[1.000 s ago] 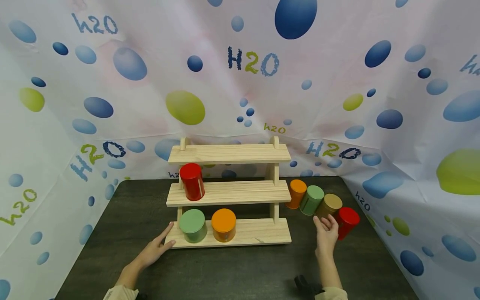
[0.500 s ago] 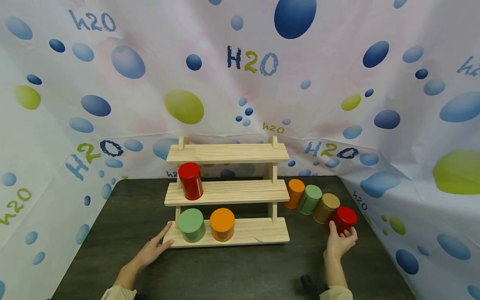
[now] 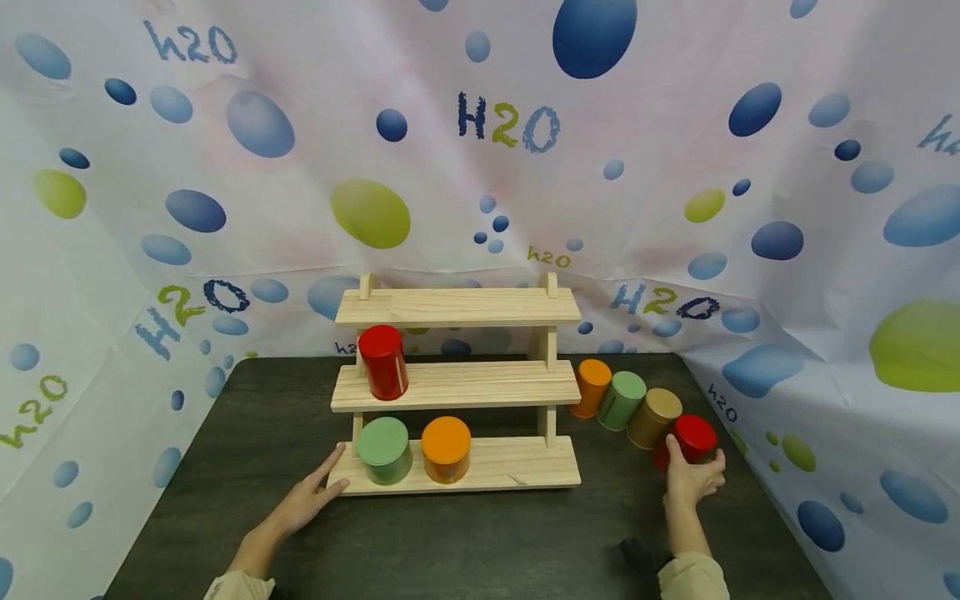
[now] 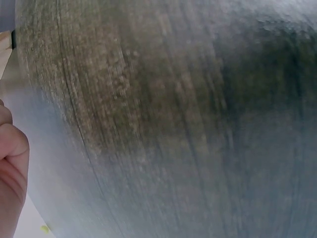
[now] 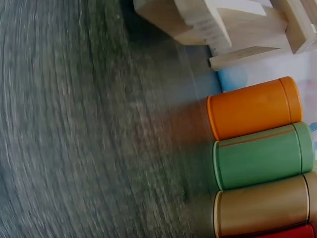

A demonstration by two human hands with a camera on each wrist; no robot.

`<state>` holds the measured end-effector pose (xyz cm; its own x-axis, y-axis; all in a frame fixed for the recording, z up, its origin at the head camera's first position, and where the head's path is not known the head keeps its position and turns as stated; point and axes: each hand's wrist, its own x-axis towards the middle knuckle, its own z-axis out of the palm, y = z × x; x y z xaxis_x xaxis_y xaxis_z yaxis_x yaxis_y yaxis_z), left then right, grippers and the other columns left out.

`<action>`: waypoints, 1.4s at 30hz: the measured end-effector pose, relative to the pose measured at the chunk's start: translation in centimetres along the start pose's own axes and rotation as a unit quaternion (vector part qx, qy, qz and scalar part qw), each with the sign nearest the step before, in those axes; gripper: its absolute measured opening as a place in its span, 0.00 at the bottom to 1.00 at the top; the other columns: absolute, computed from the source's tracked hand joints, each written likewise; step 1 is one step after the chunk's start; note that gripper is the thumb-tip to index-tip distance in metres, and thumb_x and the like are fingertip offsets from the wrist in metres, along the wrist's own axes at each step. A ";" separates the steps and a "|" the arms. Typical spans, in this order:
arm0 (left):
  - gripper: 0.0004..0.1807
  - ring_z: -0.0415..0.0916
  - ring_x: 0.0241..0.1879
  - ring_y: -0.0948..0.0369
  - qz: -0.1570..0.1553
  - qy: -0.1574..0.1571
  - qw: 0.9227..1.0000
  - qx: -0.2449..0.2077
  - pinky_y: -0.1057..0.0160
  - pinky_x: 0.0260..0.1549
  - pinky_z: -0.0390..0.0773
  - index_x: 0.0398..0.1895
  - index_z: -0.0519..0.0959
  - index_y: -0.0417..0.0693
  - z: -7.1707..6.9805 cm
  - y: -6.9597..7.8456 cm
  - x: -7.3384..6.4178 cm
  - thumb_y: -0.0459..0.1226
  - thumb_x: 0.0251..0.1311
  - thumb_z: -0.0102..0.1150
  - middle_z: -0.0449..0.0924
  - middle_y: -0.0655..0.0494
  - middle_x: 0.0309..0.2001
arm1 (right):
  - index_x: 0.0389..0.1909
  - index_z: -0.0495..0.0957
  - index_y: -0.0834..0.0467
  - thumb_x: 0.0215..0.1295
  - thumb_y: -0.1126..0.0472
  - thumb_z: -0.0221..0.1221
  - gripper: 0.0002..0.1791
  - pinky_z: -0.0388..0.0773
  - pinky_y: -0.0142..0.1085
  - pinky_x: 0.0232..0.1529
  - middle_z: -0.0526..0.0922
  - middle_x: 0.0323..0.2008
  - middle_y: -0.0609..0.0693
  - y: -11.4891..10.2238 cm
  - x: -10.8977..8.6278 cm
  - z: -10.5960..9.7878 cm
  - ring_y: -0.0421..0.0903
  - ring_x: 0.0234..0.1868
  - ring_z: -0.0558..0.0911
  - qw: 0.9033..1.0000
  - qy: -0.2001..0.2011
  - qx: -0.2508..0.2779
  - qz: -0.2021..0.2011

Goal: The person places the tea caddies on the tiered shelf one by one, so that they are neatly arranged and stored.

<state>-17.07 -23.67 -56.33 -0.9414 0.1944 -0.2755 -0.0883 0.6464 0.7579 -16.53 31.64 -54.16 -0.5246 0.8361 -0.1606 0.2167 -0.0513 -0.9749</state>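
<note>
My right hand (image 3: 692,482) is around the near side of a tall red canister (image 3: 694,440), with the thumb at its left and the fingers at its right. In a row beside it stand a gold canister (image 3: 655,418), a green canister (image 3: 622,401) and an orange canister (image 3: 592,388). My left hand (image 3: 300,502) rests its straight fingers on the left end of a three-tier wooden shelf (image 3: 517,471). In the left wrist view only part of the left hand (image 4: 12,153) shows. The right hand is outside the right wrist view.
On the shelf's bottom tier stand a short green canister (image 3: 385,451) and a short orange canister (image 3: 446,450). A tall red canister (image 3: 384,363) stands at the left of the middle tier. The dark table (image 3: 465,542) meets a patterned sheet (image 3: 450,192) behind.
My right hand has moved right, from in front of the gold canister to the tall red canister at the row's end, and closed around it. The left hand has stayed at the shelf.
</note>
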 end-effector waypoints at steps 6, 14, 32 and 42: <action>0.40 0.74 0.32 0.58 0.004 0.001 1.000 0.000 0.47 0.42 0.70 0.72 0.46 0.47 -0.1 0.1 0.1 0.48 0.62 0.51 0.47 0.33 0.68 | 0.68 0.48 0.58 0.54 0.55 0.62 0.45 0.43 0.50 0.64 0.45 0.64 0.64 0.2 0.7 0.4 0.59 0.66 0.43 0.999 0.024 -0.008 -0.045; 0.40 0.78 0.34 0.56 0.004 -0.002 1.000 -0.010 0.48 0.40 0.72 0.72 0.45 0.50 -0.2 0.2 0.0 0.48 0.62 0.52 0.45 0.35 0.69 | 0.66 0.50 0.62 0.54 0.55 0.63 0.43 0.44 0.48 0.65 0.47 0.64 0.62 0.7 0.6 0.4 0.59 0.66 0.45 0.997 0.038 -0.003 -0.064; 0.40 0.75 0.28 0.59 0.007 -0.002 1.000 -0.017 0.51 0.37 0.72 0.72 0.44 0.50 -0.2 0.0 0.0 0.48 0.63 0.51 0.59 0.31 0.62 | 0.59 0.60 0.65 0.50 0.57 0.66 0.38 0.52 0.49 0.57 0.59 0.54 0.60 0.2 -2.1 1.4 0.56 0.57 0.57 0.985 0.041 0.009 -0.169; 0.40 0.76 0.29 0.59 0.003 -0.004 1.000 -0.019 0.51 0.37 0.72 0.72 0.44 0.50 0.0 -0.2 -0.1 0.48 0.63 0.51 0.53 0.31 0.65 | 0.59 0.62 0.64 0.50 0.58 0.67 0.37 0.59 0.29 0.42 0.59 0.44 0.40 -2.0 -3.9 2.7 0.38 0.47 0.60 0.978 0.021 0.020 -0.209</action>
<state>-17.00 -23.77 -56.46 -0.9396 0.2043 -0.2747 -0.0947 0.6160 0.7821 -17.15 27.02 -52.00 -0.5262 0.8104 0.2577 -0.0424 0.2777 -0.9597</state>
